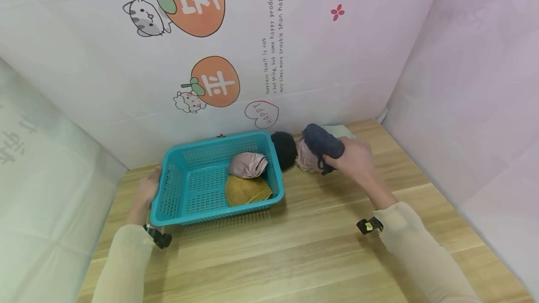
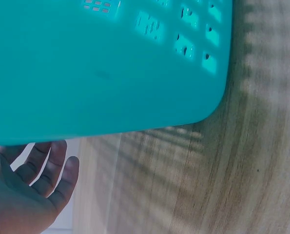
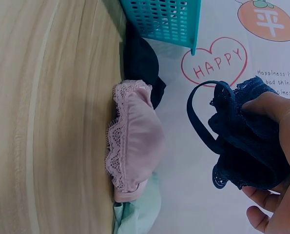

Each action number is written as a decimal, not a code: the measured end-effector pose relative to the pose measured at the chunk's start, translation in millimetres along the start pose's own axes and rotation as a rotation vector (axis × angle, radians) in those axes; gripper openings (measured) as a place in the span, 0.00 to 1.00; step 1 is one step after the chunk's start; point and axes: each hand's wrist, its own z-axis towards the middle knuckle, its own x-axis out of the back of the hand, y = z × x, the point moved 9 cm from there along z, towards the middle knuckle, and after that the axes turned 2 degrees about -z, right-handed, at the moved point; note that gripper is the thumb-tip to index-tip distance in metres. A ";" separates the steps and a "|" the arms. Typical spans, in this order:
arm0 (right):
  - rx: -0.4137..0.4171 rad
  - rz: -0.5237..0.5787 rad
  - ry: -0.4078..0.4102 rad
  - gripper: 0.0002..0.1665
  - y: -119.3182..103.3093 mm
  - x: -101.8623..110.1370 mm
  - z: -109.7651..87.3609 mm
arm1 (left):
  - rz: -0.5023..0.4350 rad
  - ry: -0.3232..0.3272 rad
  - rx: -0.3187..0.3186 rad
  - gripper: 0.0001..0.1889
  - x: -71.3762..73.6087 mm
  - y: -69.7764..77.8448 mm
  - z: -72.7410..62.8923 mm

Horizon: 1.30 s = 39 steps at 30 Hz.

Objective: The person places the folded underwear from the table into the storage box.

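My right hand [image 1: 355,158] holds a folded navy bra [image 1: 323,141] above the right part of the table. In the right wrist view, the thumb presses on its lace edge and a strap loops loose. My left hand [image 1: 147,187] is at the outer left side of a turquoise plastic basket [image 1: 174,221]. Its fingers are loosely bent against the wall in the left wrist view; the thumb is hidden. Inside the basket's right end lie a greyish-pink bra [image 1: 246,165] and a mustard-yellow bra [image 1: 244,190].
Right of the basket, along the back wall, sit a black bra [image 1: 285,150], a pink lace-edged bra [image 3: 140,141] and a mint-green bra [image 3: 142,209]. They stand on a wood-grain table [image 1: 294,251]. Printed white sheets [image 1: 311,60] enclose the back and sides.
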 end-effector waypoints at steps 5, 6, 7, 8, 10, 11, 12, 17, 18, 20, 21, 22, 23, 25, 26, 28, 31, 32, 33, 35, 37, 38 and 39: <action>0.003 0.015 0.001 0.38 -5.0 0.2 -0.8 | 0.012 0.003 0.000 0.50 0.4 1.3 -0.2; 0.003 0.015 0.001 0.38 -6.1 0.4 -1.1 | 0.013 0.002 -0.001 0.50 0.2 1.4 -0.6; 0.003 0.012 0.001 0.39 -7.2 0.5 -1.3 | 0.014 0.002 -0.002 0.50 0.0 1.4 -0.9; 0.006 0.009 0.001 0.39 -8.5 0.7 -1.4 | 0.016 0.002 -0.005 0.50 -0.2 1.3 -1.2; 0.013 0.006 0.006 0.39 -11.4 1.4 -1.9 | 0.019 0.004 -0.009 0.51 -0.5 1.1 -1.6; 0.019 0.005 0.010 0.39 -13.5 2.1 -2.1 | 0.019 0.003 -0.013 0.51 -0.7 1.2 -1.9; 0.024 0.007 0.014 0.38 -15.6 3.0 -2.4 | 0.018 0.001 -0.017 0.50 -1.0 1.4 -2.2; 0.050 0.025 0.040 0.36 -26.9 7.8 -2.7 | 0.019 0.001 -0.022 0.50 -0.3 1.4 -2.2; 0.052 0.025 0.043 0.36 -28.7 8.3 -2.2 | 0.019 0.002 -0.022 0.50 -0.2 1.9 -2.3; 0.059 0.027 0.046 0.34 -32.5 8.3 -1.1 | 0.013 0.002 -0.021 0.50 0.0 2.6 -2.0; 0.061 0.029 0.046 0.34 -34.1 8.0 -0.6 | 0.012 0.000 -0.022 0.49 -0.3 3.2 -1.7; 0.062 0.034 0.045 0.34 -35.6 8.0 -0.3 | 0.013 0.001 -0.026 0.48 -0.3 3.7 -1.3; 0.065 0.035 0.043 0.33 -37.2 7.8 0.2 | 0.014 0.000 -0.026 0.47 -0.5 3.9 -0.8; 0.072 0.038 0.038 0.31 -40.3 7.3 0.8 | 0.016 -0.002 -0.025 0.46 -1.0 4.1 -0.1; 0.072 0.041 0.033 0.30 -41.6 6.9 1.1 | 0.015 -0.002 -0.026 0.45 -0.9 4.3 -0.1; 0.076 0.034 0.025 0.30 -44.9 6.4 1.9 | 0.026 0.001 -0.030 0.45 -0.4 4.3 0.0; 0.078 0.032 0.011 0.29 -50.0 5.0 3.1 | 0.031 0.004 -0.038 0.45 0.6 4.5 -0.8; 0.079 0.030 0.009 0.29 -52.1 5.0 3.7 | 0.030 0.004 -0.037 0.45 0.8 4.4 -1.1; 0.081 0.030 0.005 0.29 -54.4 5.0 4.1 | 0.030 0.005 -0.036 0.45 0.9 3.8 -0.8; 0.086 0.032 -0.001 0.28 -58.9 4.6 5.2 | 0.023 0.004 -0.032 0.45 0.8 3.4 -1.1; 0.096 0.036 -0.003 0.28 -64.2 4.8 5.9 | 0.015 0.005 -0.024 0.45 0.7 2.7 -1.0; 0.104 0.042 -0.003 0.28 -66.8 4.8 6.3 | 0.014 0.003 -0.022 0.45 0.5 2.5 -0.9; 0.111 0.047 -0.001 0.28 -69.5 5.1 6.5 | 0.010 0.001 -0.020 0.45 0.2 2.3 -0.9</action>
